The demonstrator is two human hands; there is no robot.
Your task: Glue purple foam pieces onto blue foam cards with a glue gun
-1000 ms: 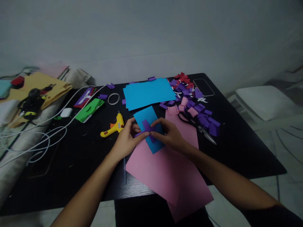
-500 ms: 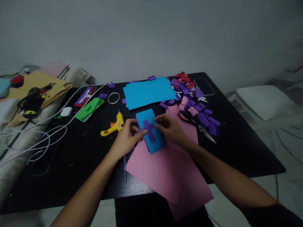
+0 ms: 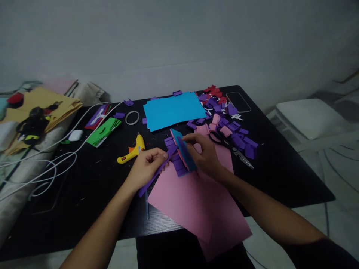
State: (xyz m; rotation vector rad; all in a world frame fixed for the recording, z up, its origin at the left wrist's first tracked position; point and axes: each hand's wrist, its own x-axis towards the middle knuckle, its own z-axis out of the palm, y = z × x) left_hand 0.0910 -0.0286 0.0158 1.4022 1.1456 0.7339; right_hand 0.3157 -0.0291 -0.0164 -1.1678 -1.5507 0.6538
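Observation:
A small blue paper card (image 3: 192,161) is tilted up on edge, with purple folded paper pieces (image 3: 177,164) and a bit of pink showing on its left side. My right hand (image 3: 206,155) grips the card by its right face, thumb and fingers closed. My left hand (image 3: 150,162) pinches a long purple paper strip (image 3: 146,188), which slants down toward me; its upper end lies beside or against the purple pieces, and I cannot tell whether it is attached. Beneath both hands lie overlapping pink paper sheets (image 3: 182,201).
A yellow glue gun (image 3: 134,151) lies left of my hands. Scissors (image 3: 241,157) rest on the right beside scattered purple paper pieces (image 3: 238,140). Blue sheets (image 3: 175,112) are stacked behind, near a tape ring (image 3: 132,118). White cables (image 3: 57,168) cross the left side.
The blue card, flat with a purple cross shape facing up before, has been tipped up on edge. My left hand has moved left and down off it, now pinching the purple strip.

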